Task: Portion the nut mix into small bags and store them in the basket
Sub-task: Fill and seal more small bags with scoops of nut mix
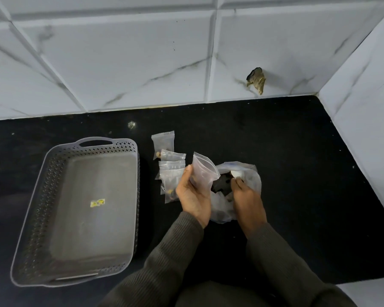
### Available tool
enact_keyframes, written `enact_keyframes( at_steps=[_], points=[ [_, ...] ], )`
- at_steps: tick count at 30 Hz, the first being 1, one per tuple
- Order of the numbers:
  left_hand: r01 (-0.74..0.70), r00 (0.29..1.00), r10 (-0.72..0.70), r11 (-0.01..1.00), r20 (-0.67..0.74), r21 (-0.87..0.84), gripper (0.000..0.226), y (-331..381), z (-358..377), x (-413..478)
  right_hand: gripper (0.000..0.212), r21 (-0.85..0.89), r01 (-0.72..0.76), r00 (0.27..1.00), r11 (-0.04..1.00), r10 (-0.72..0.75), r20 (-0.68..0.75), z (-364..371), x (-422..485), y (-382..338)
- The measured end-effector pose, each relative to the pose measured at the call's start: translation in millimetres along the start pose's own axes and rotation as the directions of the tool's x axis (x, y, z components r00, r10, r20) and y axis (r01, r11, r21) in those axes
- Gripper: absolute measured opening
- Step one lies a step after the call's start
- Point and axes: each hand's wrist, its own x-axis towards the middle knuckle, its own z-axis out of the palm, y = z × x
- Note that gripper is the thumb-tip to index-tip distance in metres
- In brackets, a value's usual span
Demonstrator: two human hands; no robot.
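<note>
Head view, looking down on a black counter that meets a marbled tiled wall. From my remote seat I read the left hand as gripping a clear small bag: its fingers curl round the bag's lower half, the thumb lies along the near face, and the zip end points up and away from the person. I cannot tell whether this bag has anything in it. The right hand lies just right of it, knuckles up, with its fingers bent down into the mouth of the large bag, a crumpled clear sack resting on the counter; the fingertips are hidden among plastic folds, so I cannot tell whether they pinch anything. The nut mix shows as a dark mass inside that sack, between the two hands. A cluster of filled small bags lies overlapping on the counter, just left of the left hand and partly hidden behind it, with pale and dark pieces visible through the film. The grey basket, with perforated walls and a handle at each end, stands well left of the hands, near the cluster; I see a yellow sticker on its floor and no bags. Dark ribbed sleeves cover both forearms. A ragged hole marks the wall tile above the counter.
</note>
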Motion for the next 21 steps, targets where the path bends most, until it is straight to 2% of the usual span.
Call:
enact_keyframes(
  at_steps=[4, 7, 10, 13, 17, 21],
  points=[
    [0.009, 1.000, -0.010, 1.000, -0.028, -0.010, 0.027, 3, -8, 8, 0.038, -0.008, 0.101, 0.995, 0.995, -0.101, 0.023, -6, 2, 1],
    [0.010, 0.999, -0.010, 1.000, -0.043, 0.002, 0.033, 4, -9, 10, 0.032, 0.098, 0.146, 0.989, 0.984, -0.147, 0.003, -13, -3, 3],
    [-0.008, 0.999, 0.009, 1.000, -0.053, 0.010, 0.048, 4, -11, 9, 0.030, 0.136, 0.129, 0.989, 0.982, -0.118, -0.085, -19, -8, 2],
    [-0.015, 0.998, 0.016, 1.000, -0.058, 0.019, 0.062, 3, -11, 8, 0.030, 0.075, 0.071, 0.996, 0.995, -0.067, -0.052, -19, -3, 1],
    [-0.019, 0.998, 0.019, 1.000, -0.052, 0.003, 0.059, 3, -12, 10, 0.035, 0.025, 0.129, 0.991, 0.991, -0.130, 0.027, -18, -1, -5],
    [-0.030, 0.999, 0.030, 1.000, -0.013, 0.001, 0.049, 4, -15, 10, 0.028, 0.133, 0.175, 0.984, 0.976, -0.179, 0.023, -17, -12, -2]
  ],
)
